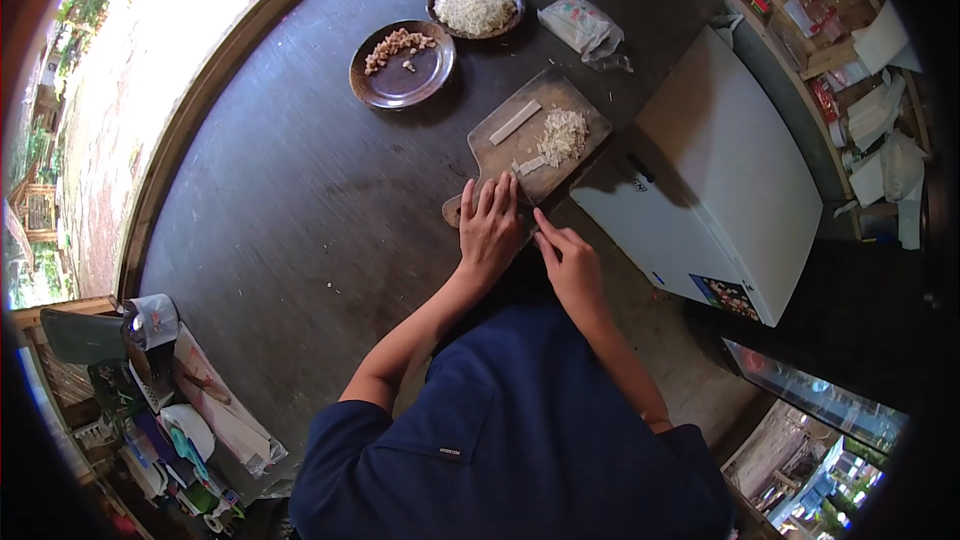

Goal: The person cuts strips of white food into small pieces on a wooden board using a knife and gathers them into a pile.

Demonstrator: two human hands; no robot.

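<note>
A wooden cutting board (552,100) with a rounded handle lies at the edge of the dark table. On it are a pale flat strip (515,123), a heap of thin pale shreds (563,137) and a short row of cut pieces (531,166). My left hand (490,225) rests palm down over the board's near end, fingers stretched toward the cut pieces. Close beside it, my right hand (568,260) is closed with the index finger extended along a knife (531,204). Only a thin part of the knife shows; its handle is mostly hidden by the hand.
Beyond the board stand a brown plate with small brown chunks (399,48), a bowl heaped with pale shreds (475,6) and a plastic bag (582,28). A white chest freezer (700,160) stands right of the table. Cluttered shelves (845,70) line the right wall.
</note>
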